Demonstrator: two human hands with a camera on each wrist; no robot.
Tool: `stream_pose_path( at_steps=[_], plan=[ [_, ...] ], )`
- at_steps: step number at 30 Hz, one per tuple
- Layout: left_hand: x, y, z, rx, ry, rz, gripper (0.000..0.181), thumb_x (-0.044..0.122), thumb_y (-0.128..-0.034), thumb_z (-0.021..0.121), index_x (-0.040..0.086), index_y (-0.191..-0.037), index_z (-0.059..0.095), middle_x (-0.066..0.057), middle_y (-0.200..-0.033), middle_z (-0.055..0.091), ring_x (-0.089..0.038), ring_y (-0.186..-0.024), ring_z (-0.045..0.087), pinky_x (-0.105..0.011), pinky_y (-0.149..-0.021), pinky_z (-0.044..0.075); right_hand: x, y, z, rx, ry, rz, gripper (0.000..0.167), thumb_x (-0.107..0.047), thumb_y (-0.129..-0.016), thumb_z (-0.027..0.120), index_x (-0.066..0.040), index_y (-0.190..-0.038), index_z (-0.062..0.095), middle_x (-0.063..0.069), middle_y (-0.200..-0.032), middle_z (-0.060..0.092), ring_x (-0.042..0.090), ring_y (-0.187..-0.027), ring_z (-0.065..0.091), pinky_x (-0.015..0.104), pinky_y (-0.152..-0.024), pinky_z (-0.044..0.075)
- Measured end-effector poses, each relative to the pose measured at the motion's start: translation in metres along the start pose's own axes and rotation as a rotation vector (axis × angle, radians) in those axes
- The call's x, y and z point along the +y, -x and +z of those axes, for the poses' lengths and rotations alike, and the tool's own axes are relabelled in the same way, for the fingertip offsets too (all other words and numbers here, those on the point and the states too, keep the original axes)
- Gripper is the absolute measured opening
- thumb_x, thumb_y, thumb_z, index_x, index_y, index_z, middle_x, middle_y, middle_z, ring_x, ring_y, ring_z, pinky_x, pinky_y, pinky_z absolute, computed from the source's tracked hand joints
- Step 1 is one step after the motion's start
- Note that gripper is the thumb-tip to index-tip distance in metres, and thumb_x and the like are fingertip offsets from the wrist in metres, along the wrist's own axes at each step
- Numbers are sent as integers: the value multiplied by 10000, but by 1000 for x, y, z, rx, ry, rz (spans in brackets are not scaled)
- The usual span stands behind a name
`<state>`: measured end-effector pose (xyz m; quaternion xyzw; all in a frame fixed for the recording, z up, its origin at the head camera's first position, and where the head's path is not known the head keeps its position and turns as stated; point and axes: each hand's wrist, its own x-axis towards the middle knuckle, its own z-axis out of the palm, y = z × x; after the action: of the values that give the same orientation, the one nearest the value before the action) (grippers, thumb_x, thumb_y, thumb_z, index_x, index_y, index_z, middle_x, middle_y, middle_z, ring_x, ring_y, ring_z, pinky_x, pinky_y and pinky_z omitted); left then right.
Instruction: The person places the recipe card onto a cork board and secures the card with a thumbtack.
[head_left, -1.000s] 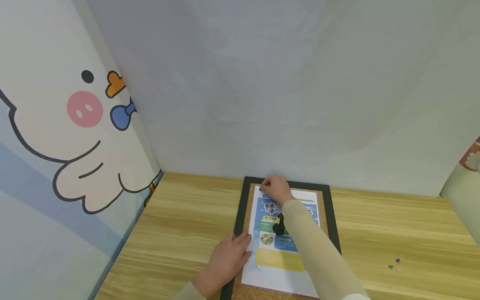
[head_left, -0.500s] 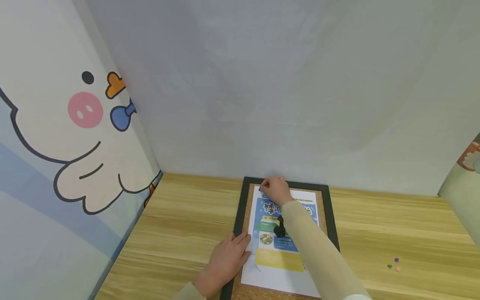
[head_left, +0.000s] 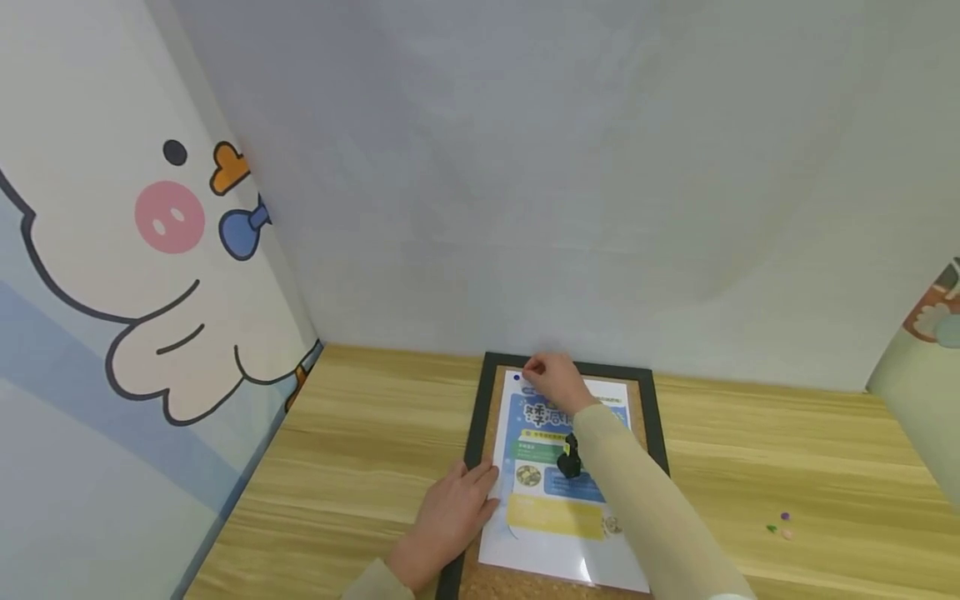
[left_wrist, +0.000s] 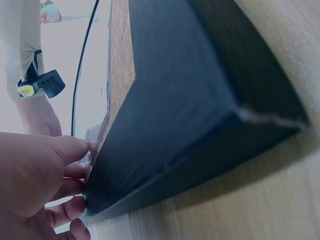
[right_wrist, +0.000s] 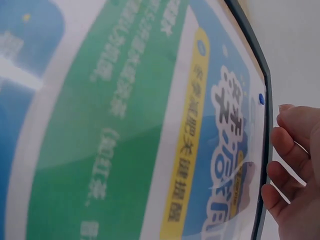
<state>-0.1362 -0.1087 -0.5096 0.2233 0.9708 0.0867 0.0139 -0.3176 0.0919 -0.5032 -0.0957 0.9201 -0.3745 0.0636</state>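
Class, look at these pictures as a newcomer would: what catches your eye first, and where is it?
Probably the big white cartoon figure with its pink oval, filling the left of the head view. Next comes the colourful poster on a black-framed cork board, the left hand resting at its left edge. A small blue pushpin marks the poster's top left corner, beside the right hand.

Long cream sleeves (head_left: pixel 645 492), black wrist camera (left_wrist: pixel 51 83), small yellow label (left_wrist: pixel 26 90)

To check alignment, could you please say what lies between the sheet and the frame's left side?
The head view shows cork, partly covered by the left hand.
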Motion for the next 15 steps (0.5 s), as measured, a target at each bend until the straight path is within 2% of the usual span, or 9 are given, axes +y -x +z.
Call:
stream_pose_path(
  at_steps=[6,15],
  plan=[
    [0,0,2,23,-13,11,440,298,-963,764,104,-1349,683,-86,-1420,656,-144,-818,481,-221,-587,410,3,6,-10,-7,-19,-29,184,-194,-1037,651,-50,-1118,733,83,-1039,719,223,-954,644,445,-914,525],
    [1,-2,4,12,-13,7,437,308,-969,758,107,-1350,683,-82,-1415,660,-160,-855,504,-246,-615,451,5,18,-20,2,-6,-47,174,-181,-1036,650,-46,-1115,725,96,-1048,705,247,-968,613,464,-911,500]
  ],
)
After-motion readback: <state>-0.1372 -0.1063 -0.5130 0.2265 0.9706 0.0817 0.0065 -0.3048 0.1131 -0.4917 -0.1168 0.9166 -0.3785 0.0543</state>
